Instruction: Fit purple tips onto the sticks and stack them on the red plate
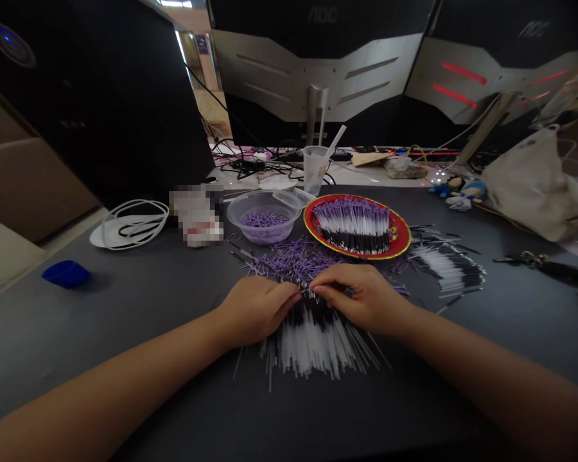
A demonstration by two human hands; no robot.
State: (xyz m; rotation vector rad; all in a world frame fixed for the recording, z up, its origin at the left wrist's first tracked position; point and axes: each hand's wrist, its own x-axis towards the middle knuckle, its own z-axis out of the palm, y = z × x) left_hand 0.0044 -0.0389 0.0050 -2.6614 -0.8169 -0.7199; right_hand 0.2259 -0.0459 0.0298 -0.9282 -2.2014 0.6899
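Note:
My left hand (257,308) and my right hand (363,296) meet at the middle of the desk, fingertips pinched. Between them runs a thin pen refill (305,291), small and partly hidden by my fingers. Below my hands lies a fanned pile of pen refills (313,346), clear at the near end and black toward shiny tips. Just beyond my fingertips, small purple stick-like pieces (293,258) are heaped loosely. Farther back, a clear plastic bowl (232,217) holds more purple pieces. A red plate (403,239) carries a neat row of refills with purple far ends.
More refills (450,268) lie right of the plate, with keys (530,260) beyond. At left are a blue scoop-like object (66,274), a white coiled cable (133,224) and a blurred-out packet (197,218). A plastic cup (313,170), monitors (320,58) and a computer case (91,109) stand behind.

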